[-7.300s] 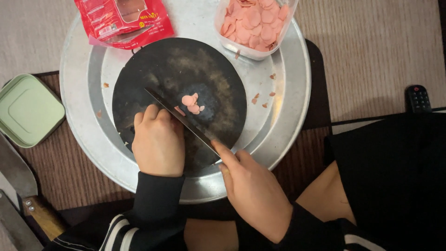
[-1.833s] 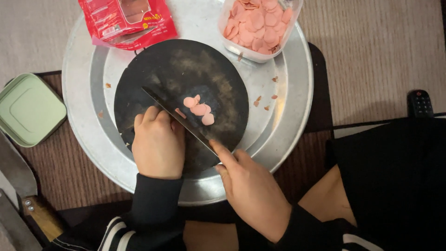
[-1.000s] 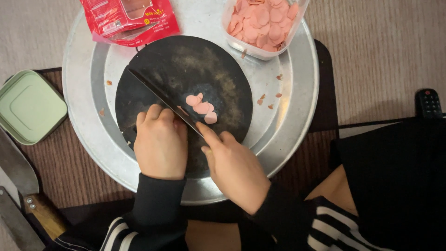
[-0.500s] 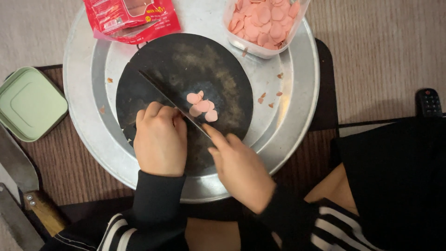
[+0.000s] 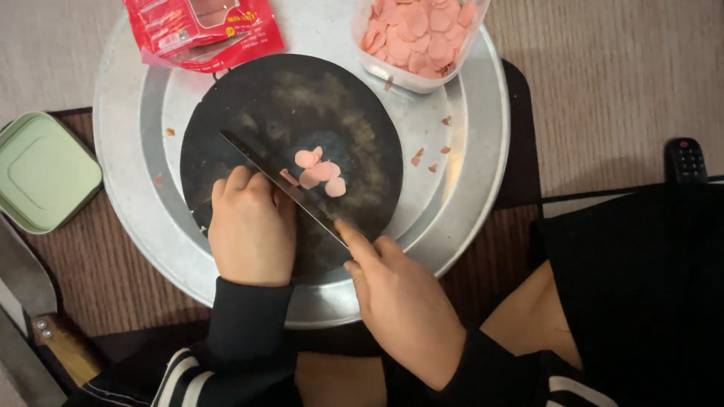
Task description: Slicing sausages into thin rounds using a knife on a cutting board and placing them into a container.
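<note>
The right hand (image 5: 403, 301) is gripping a knife (image 5: 283, 185); the left hand (image 5: 250, 226) is curling over a soft, slippery sausage near the board's (image 5: 249, 98) middle, beside slices (image 5: 320, 169).

Pink sausage slices (image 5: 320, 169) lie beside the slanted knife (image 5: 283, 185).

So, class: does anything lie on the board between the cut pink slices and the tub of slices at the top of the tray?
Nothing visible does. The cut slices lie beside the knife blade on the round black board; bare board and bare metal tray with a few crumbs lead up to the tub.
</note>
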